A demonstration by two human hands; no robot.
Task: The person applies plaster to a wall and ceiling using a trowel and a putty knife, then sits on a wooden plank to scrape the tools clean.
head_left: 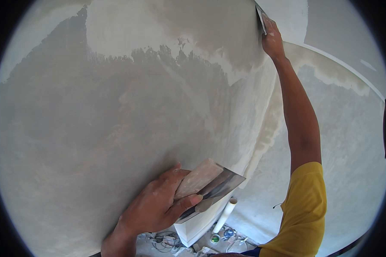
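Observation:
My left hand is closed round a plastering trowel at the lower middle, its metal blade pointing up and right. A pale handle or block shows along the blade, with the thumb over it. High at the upper right, my right arm reaches up, and my right hand grips a putty knife. That blade lies against the top of the wall, close to the corner with the ceiling. Smooth, damp-looking filler covers the wall's upper part, with a ragged lower edge over the greyer wall.
The wall corner runs down on the right to a second wall with a patchy top band. Below stand a white roll or tube, a small green-rimmed tin and tangled cables on the floor.

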